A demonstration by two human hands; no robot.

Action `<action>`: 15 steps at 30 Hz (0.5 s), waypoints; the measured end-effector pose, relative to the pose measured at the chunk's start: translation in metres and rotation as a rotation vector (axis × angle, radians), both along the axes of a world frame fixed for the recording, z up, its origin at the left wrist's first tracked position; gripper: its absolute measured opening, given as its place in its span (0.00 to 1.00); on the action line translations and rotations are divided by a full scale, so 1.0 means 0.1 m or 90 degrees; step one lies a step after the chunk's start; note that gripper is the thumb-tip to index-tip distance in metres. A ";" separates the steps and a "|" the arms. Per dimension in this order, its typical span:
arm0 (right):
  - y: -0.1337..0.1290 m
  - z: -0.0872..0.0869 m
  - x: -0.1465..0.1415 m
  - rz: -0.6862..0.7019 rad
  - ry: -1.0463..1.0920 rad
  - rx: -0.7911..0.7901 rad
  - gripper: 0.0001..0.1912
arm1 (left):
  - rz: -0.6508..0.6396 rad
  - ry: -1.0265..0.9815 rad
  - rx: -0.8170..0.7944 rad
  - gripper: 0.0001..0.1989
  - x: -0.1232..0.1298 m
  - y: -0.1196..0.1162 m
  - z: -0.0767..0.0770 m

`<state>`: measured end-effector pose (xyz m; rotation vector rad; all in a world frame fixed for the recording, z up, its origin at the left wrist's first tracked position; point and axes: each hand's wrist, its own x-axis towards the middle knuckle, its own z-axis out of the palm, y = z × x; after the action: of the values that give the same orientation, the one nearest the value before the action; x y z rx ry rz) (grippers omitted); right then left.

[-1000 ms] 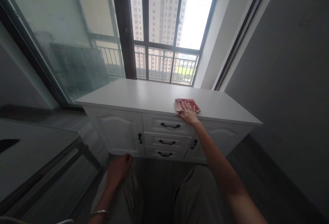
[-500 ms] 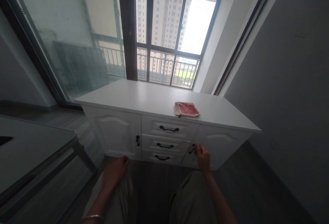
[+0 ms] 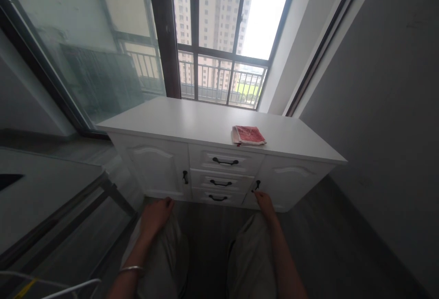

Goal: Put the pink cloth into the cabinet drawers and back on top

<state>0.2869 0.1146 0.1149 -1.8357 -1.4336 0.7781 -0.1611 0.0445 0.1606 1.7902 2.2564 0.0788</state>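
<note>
A white sideboard (image 3: 161, 120) stands before me, its doors and drawers closed. My right hand (image 3: 265, 202) reaches to the right door, fingertips pinched at the lower end of its dark handle (image 3: 258, 184). The upper part of that handle shows free above my fingers. My left hand (image 3: 157, 214) rests on my left knee with its fingers curled and nothing visible in them. On the sideboard's top, near the front edge, lies a folded red and white cloth (image 3: 249, 135).
Dark handles also sit on the left door (image 3: 185, 177) and the three middle drawers (image 3: 225, 162). A light table (image 3: 51, 171) is at my left. Behind the sideboard are a glass sliding door (image 3: 130, 24) and a balcony railing (image 3: 209, 77). A white cable (image 3: 73, 287) shows at lower left.
My right hand has slid down from the middle of the right door's handle to its lower end. The whole scene sits slightly higher in view, and a cable has appeared at lower left.
</note>
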 end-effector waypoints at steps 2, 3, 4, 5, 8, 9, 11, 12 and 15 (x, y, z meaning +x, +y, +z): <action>0.02 -0.03 0.03 -0.008 0.022 -0.007 0.26 | 0.000 -0.008 0.001 0.27 0.00 -0.01 0.01; 0.02 -0.03 0.03 -0.009 0.030 -0.010 0.26 | -0.002 -0.010 0.001 0.27 0.00 -0.01 0.01; 0.02 -0.03 0.02 -0.007 0.034 -0.013 0.26 | -0.005 -0.010 0.001 0.27 0.00 -0.02 0.02; 0.02 -0.02 0.01 -0.001 0.034 -0.017 0.26 | -0.009 -0.008 0.001 0.26 -0.01 -0.02 0.02; 0.00 0.05 -0.03 0.025 0.014 -0.035 0.26 | -0.012 0.002 -0.005 0.26 -0.01 -0.01 0.02; 0.00 0.07 -0.04 0.029 0.007 -0.042 0.26 | -0.011 0.004 -0.007 0.26 -0.01 -0.01 0.02; -0.02 0.11 -0.06 0.030 0.001 -0.056 0.26 | -0.009 0.011 -0.009 0.27 -0.01 -0.01 0.02; -0.03 0.12 -0.06 0.028 0.002 -0.059 0.26 | -0.008 0.016 -0.011 0.27 -0.01 -0.01 0.02; -0.05 0.13 -0.07 0.029 0.011 -0.059 0.25 | -0.007 0.034 -0.018 0.27 -0.01 -0.01 0.03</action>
<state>0.2798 0.1095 0.1282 -1.8660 -1.4547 0.8943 -0.1616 0.0432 0.1639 1.8110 2.2724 -0.0034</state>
